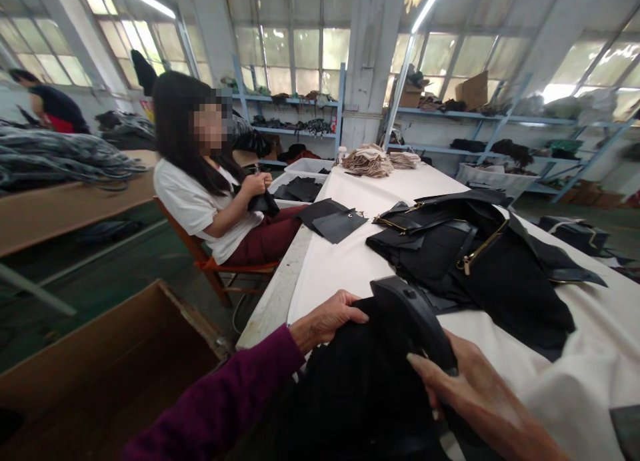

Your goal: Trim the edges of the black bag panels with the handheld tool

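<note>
A black fabric bag piece [360, 381] hangs in front of me at the table's near edge, with a smooth, curved black band [400, 300] along its upper right side. My left hand [333, 318] pinches the cloth at its upper left edge. My right hand [465, 374] is closed around the band, its thumb on the near face. The lower part of the piece runs out of view. Just beyond my hands lies a pile of black bag pieces [435, 248] with gold zippers [483, 248].
Flat black pieces [333, 220] lie by the left edge of the white-covered table [345, 274]. Beige bundles [367, 161] stand at its far end. A seated co-worker [210, 181] holds black material. An open cardboard box [120, 354] stands at lower left; shelves [290, 102] line the wall.
</note>
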The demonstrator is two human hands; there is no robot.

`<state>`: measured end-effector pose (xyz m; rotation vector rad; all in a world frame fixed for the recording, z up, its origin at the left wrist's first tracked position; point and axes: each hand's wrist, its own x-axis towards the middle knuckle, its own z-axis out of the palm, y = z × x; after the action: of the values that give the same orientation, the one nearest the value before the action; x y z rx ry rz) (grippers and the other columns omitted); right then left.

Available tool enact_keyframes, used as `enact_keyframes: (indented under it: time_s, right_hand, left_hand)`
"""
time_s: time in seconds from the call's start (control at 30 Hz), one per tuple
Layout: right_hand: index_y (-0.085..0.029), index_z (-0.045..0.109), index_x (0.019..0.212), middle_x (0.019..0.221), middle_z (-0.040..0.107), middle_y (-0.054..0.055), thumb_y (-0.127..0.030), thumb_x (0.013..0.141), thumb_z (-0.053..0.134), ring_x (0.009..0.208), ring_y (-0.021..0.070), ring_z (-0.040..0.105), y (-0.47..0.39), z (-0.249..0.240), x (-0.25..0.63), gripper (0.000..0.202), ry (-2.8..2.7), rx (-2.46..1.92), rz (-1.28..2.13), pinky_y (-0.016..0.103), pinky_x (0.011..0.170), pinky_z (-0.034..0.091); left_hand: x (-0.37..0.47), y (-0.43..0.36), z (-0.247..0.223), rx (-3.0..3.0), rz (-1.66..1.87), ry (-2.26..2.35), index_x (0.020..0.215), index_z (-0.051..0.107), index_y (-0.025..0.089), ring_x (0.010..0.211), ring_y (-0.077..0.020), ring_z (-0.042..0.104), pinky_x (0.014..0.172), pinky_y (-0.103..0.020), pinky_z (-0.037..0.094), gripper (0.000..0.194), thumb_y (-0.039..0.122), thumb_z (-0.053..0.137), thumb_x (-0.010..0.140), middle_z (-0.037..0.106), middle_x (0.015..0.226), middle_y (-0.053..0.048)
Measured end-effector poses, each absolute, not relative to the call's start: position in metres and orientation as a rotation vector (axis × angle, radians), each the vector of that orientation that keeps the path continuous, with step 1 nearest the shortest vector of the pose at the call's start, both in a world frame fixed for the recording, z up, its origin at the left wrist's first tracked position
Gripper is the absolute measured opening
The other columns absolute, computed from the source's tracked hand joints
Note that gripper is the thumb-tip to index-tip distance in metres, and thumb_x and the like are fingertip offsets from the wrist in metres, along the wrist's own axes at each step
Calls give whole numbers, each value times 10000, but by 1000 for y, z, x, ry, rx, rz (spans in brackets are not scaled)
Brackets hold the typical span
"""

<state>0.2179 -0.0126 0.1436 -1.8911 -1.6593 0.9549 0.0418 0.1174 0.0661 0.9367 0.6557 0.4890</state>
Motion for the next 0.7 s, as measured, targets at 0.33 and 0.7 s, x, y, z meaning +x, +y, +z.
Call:
enact_keyframes:
  time_s: [0.33, 0.7]
  right_hand:
    - [-240, 506, 708, 522, 593, -20, -523, 792, 500, 502, 186, 604, -42, 140, 227, 295, -1640, -1973, 997, 242, 474, 466]
    - [-223, 499, 552, 467, 568, 3, -584, 793, 454, 436, 163, 544, -44, 150, 256, 436, -1587, -2039, 790, 252, 436, 434]
  left_hand:
    - [38, 114, 58, 843, 537, 597, 669, 662, 72, 468, -98, 573, 488, -187, 433, 190, 114, 685, 486, 656, 565, -37]
    - [14, 138, 121, 880, 812, 752, 760, 631, 54, 511, -108, 615, 523, -194, 509, 126, 121, 689, 669, 667, 620, -49]
